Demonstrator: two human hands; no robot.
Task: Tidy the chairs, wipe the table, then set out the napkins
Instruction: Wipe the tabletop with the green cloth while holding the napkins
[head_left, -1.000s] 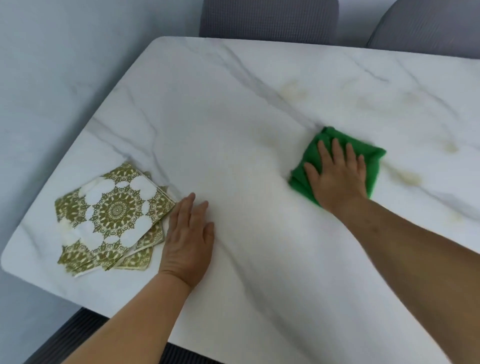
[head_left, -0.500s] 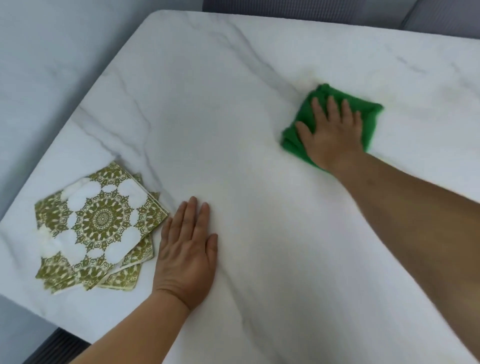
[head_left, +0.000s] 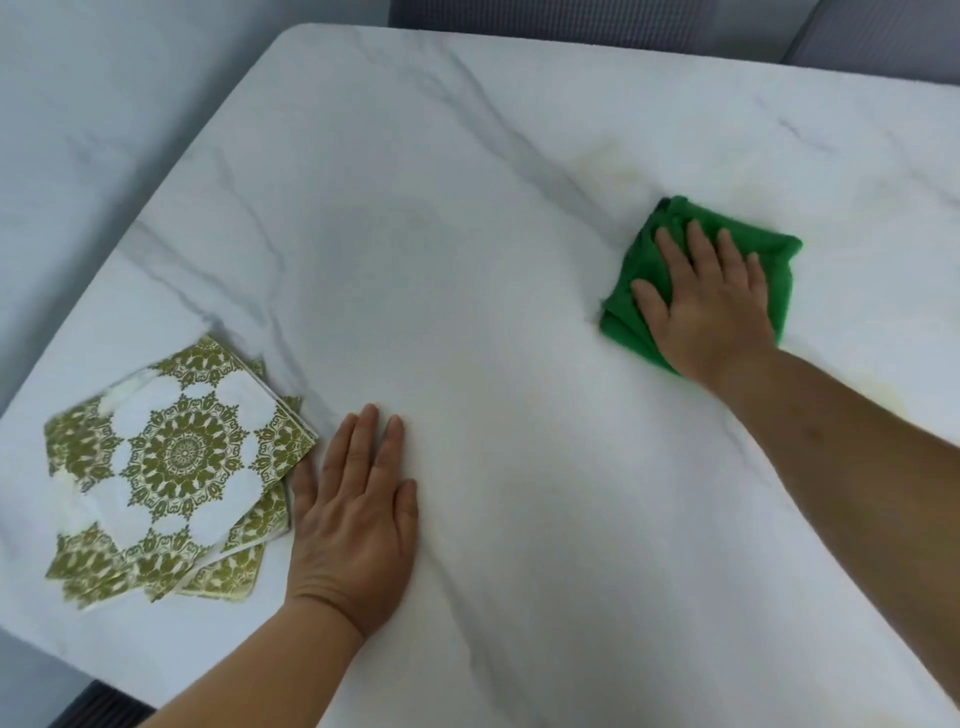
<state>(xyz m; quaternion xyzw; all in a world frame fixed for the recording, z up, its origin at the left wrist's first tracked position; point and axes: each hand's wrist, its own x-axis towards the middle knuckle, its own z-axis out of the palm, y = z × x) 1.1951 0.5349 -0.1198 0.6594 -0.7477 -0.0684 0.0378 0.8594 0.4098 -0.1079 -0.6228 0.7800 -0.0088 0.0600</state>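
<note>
A white marble table (head_left: 467, 218) fills the view. On its right side lies a folded green cloth (head_left: 779, 254), and my right hand (head_left: 711, 306) presses flat on it with straight fingers. My left hand (head_left: 353, 514) rests flat on the tabletop near the front edge, fingers together. Just left of that hand lies a fanned stack of white napkins (head_left: 171, 462) with a gold-green mandala print, close to the table's left corner. Faint yellowish stains (head_left: 613, 161) show on the marble beyond the cloth.
Grey chair backs (head_left: 519, 13) stand along the far side of the table, another at the top right (head_left: 883, 36). A pale wall (head_left: 104, 104) runs along the left. A dark ribbed chair seat (head_left: 98, 712) shows under the front left corner.
My right hand slid the green cloth back toward me and to the right after pushing it away. My left hand and the napkins stayed in place.
</note>
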